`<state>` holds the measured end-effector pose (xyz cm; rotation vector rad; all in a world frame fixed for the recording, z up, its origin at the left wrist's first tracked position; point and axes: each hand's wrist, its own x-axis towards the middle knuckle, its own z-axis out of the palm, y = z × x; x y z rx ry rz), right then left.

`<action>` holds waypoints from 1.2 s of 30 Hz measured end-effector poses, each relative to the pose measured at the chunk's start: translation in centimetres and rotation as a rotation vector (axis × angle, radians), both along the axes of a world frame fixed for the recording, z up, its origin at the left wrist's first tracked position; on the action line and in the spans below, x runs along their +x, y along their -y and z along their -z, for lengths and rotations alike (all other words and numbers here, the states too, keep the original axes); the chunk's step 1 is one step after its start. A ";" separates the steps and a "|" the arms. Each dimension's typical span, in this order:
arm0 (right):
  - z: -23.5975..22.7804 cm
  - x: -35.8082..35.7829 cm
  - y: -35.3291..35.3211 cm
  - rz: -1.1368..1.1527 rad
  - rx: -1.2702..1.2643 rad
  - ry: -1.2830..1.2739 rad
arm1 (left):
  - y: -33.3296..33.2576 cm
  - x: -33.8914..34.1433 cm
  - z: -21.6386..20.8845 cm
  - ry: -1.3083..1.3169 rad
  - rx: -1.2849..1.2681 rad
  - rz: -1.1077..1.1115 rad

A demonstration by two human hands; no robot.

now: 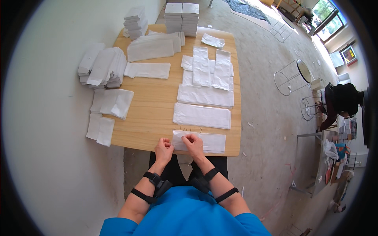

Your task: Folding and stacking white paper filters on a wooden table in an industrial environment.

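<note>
Pale wooden table (157, 118) stands by a white wall on a speckled floor. Folded white paper bags in stacks (103, 67) crowd its left side; flat ones lie in a row to the right. At the near edge, left hand (163, 148) and right hand (193, 144) both pinch the end of a flat white bag (210, 142).

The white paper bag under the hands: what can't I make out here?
- Head view: left end of the white paper bag is covered by the left hand and right hand.
- Fingertips: too small to tell what they pinch.
- Pencil marks on the wooden table: too faint.
- Far stacks of bags: count unclear.
</note>
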<state>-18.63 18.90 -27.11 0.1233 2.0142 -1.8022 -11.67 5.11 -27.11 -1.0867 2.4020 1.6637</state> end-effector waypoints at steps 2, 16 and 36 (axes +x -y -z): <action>0.0 -0.9 -1.2 0.097 -0.065 0.056 | 0.1 0.1 0.6 0.010 0.036 -0.014; -14.7 -7.7 -26.0 0.881 -0.564 -0.319 | 1.8 1.1 -1.2 0.006 0.403 -0.166; -11.6 -6.6 -20.2 0.712 -0.300 -0.321 | 4.7 -4.0 -4.0 -0.250 -0.972 1.504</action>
